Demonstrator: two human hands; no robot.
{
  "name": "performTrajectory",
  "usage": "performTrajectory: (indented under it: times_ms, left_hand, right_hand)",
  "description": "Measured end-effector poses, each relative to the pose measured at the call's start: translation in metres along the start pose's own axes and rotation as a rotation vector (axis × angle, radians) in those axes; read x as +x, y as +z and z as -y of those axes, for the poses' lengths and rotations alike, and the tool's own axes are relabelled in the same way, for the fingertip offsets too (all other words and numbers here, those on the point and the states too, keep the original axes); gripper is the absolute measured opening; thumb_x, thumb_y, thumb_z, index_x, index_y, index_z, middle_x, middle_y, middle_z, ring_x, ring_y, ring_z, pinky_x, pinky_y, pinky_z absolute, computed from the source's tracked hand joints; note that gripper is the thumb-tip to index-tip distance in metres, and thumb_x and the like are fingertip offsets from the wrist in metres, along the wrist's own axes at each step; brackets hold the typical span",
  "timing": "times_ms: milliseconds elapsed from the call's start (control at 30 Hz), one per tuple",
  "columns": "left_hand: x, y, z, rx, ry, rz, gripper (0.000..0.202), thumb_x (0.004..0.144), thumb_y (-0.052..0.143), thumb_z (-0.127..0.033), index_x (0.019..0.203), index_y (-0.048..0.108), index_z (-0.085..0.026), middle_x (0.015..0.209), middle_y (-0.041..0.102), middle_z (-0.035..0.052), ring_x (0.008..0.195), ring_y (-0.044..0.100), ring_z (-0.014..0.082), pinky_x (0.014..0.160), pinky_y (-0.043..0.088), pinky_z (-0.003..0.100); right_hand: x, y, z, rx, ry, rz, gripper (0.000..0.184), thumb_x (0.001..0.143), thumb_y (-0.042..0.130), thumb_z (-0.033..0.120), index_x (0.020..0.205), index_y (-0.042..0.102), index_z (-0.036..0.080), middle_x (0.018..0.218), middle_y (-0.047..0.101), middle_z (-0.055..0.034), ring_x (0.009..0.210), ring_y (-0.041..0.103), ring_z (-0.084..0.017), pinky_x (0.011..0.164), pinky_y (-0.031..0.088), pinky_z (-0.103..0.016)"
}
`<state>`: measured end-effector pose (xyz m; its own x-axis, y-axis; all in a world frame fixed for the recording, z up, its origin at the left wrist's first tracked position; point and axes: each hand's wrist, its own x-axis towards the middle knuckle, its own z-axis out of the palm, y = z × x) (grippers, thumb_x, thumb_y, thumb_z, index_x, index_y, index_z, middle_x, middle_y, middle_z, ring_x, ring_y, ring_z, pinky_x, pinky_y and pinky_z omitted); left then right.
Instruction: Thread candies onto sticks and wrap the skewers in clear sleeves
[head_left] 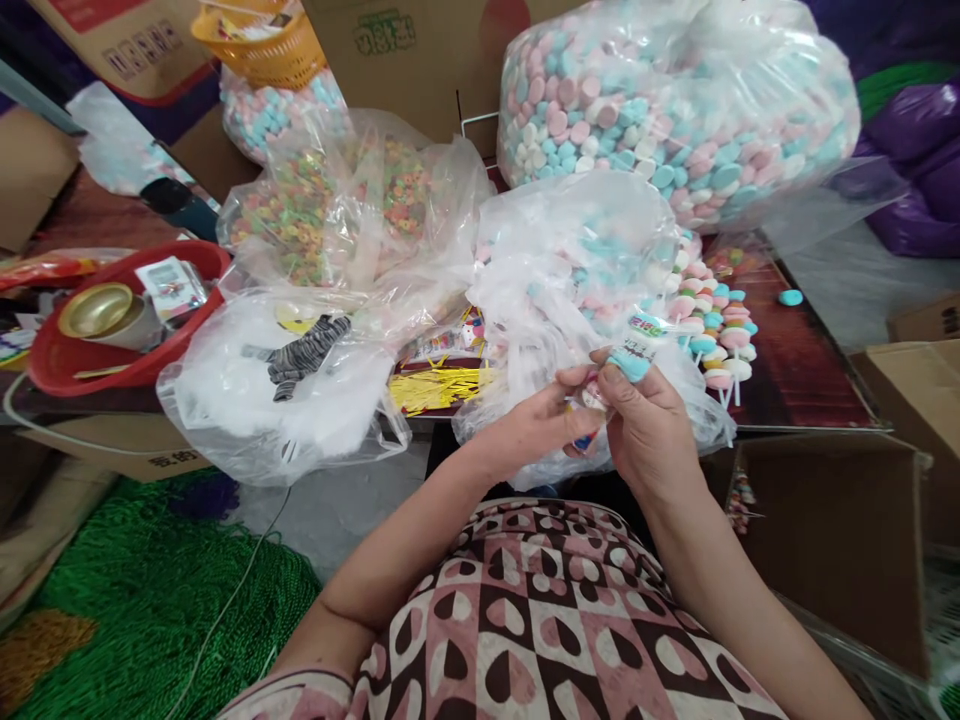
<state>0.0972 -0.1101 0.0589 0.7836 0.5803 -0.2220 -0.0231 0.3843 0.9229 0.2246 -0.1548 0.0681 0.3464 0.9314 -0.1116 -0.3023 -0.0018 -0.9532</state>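
In front of my body, both hands meet over the clear plastic bag (510, 350) at the table's front edge. My right hand (652, 430) is closed, thumb on top, around a small printed candy packet (636, 346) with light blue showing in it. My left hand (540, 420) touches the right one, its fingers closed on the packet's lower part, where white, red and blue show. The palms hide some of the packet. Right of the hands lie several marshmallow skewers (724, 345) with white sticks. Left of them is a bundle of yellow twist ties (435, 388).
Behind stands a big bag of pink, blue and white marshmallows (675, 110). A bag of ring candies (300, 225), a white bag with grey striped ties (225, 390) and a red basket (52, 360) are at left. An open carton (832, 540) stands at lower right.
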Motion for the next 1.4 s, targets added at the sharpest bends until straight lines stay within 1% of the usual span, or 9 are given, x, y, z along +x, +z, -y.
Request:
performTrajectory:
  times_ms: [200, 267, 400, 533, 733, 833, 1000, 1200, 1400]
  left_hand:
    - [0.003, 0.01, 0.008, 0.555, 0.11, -0.203, 0.026, 0.092, 0.054, -0.039, 0.105, 0.062, -0.018, 0.085, 0.062, 0.0037, 0.075, 0.055, 0.0169, 0.068, 0.043, 0.03]
    - [0.002, 0.01, 0.006, 0.571, 0.105, -0.186, 0.02, 0.093, 0.05, -0.034, 0.092, 0.061, -0.017, 0.078, 0.059, 0.0028, 0.07, 0.052, 0.0158, 0.066, 0.041, 0.03]
    - [-0.006, 0.006, 0.0, 0.062, -0.083, 0.153, 0.033, 0.09, 0.055, -0.048, 0.079, 0.056, -0.017, 0.053, 0.038, -0.0062, 0.044, 0.033, 0.0083, 0.048, 0.03, 0.026]
    - [-0.013, 0.008, -0.002, -0.268, -0.147, 0.424, 0.045, 0.083, 0.061, -0.062, 0.079, 0.054, -0.018, 0.049, 0.026, -0.0108, 0.038, 0.023, 0.0055, 0.044, 0.029, 0.024]
    - [-0.013, 0.007, 0.0, 0.592, 0.124, -0.313, 0.03, 0.095, 0.048, -0.045, 0.103, 0.06, -0.018, 0.075, 0.06, 0.0038, 0.071, 0.06, 0.0207, 0.068, 0.046, 0.033]
    - [-0.018, -0.005, 0.0, 0.804, 0.172, -0.446, 0.029, 0.096, 0.046, -0.042, 0.103, 0.061, -0.018, 0.084, 0.065, 0.0073, 0.082, 0.063, 0.0234, 0.073, 0.047, 0.033]
    - [-0.034, -0.033, -0.006, 0.52, 0.144, -0.162, 0.038, 0.1, 0.036, -0.047, 0.096, 0.063, -0.019, 0.068, 0.055, -0.0011, 0.063, 0.056, 0.0141, 0.063, 0.045, 0.025]
    - [-0.053, -0.077, -0.003, 0.505, 0.259, -0.769, 0.025, 0.092, 0.058, -0.042, 0.078, 0.056, -0.021, 0.063, 0.049, -0.0019, 0.061, 0.049, 0.014, 0.062, 0.038, 0.025]
    - [-0.074, -0.117, -0.008, -0.26, 0.381, -0.769, 0.033, 0.088, 0.064, -0.049, 0.077, 0.053, -0.02, 0.05, 0.027, -0.0105, 0.039, 0.024, 0.0053, 0.044, 0.027, 0.02]
  right_hand:
    - [0.0, 0.002, -0.015, -0.043, -0.082, -0.074, 0.028, 0.084, 0.071, 0.044, 0.098, 0.063, 0.021, 0.092, 0.077, -0.0062, 0.087, 0.069, -0.018, 0.072, 0.055, -0.029]
    - [0.001, 0.0, -0.013, -0.055, -0.051, -0.065, 0.032, 0.082, 0.072, 0.045, 0.101, 0.062, 0.021, 0.091, 0.076, -0.0064, 0.082, 0.068, -0.018, 0.066, 0.053, -0.027]
    - [-0.003, -0.012, 0.009, 0.0, 0.069, 0.152, 0.055, 0.072, 0.077, 0.054, 0.116, 0.06, 0.025, 0.094, 0.074, -0.0075, 0.066, 0.065, -0.02, 0.046, 0.045, -0.027]
    - [-0.004, -0.015, 0.029, 0.104, 0.045, 0.266, 0.052, 0.067, 0.082, 0.058, 0.107, 0.065, 0.03, 0.084, 0.071, -0.0038, 0.063, 0.066, -0.021, 0.053, 0.052, -0.034]
    - [0.007, 0.014, 0.014, 0.079, -0.187, 0.009, 0.027, 0.07, 0.086, 0.036, 0.085, 0.068, 0.023, 0.076, 0.072, -0.001, 0.07, 0.07, -0.021, 0.069, 0.057, -0.037]
    - [0.011, 0.027, 0.01, 0.022, -0.266, 0.025, 0.023, 0.07, 0.086, 0.033, 0.081, 0.069, 0.021, 0.079, 0.074, -0.0017, 0.072, 0.07, -0.02, 0.071, 0.057, -0.035]
    - [0.02, 0.047, 0.012, -0.004, -0.145, 0.242, 0.031, 0.069, 0.087, 0.036, 0.093, 0.07, 0.026, 0.087, 0.076, -0.0025, 0.068, 0.071, -0.02, 0.06, 0.056, -0.033]
    - [0.042, 0.077, -0.02, -0.265, -0.232, 0.299, 0.019, 0.088, 0.069, 0.037, 0.103, 0.07, 0.025, 0.092, 0.077, -0.0017, 0.08, 0.072, -0.019, 0.068, 0.058, -0.033]
    - [0.062, 0.093, -0.059, -0.95, -0.536, 0.667, 0.02, 0.092, 0.056, 0.018, 0.096, 0.075, 0.021, 0.099, 0.077, -0.0066, 0.093, 0.07, -0.022, 0.087, 0.054, -0.038]
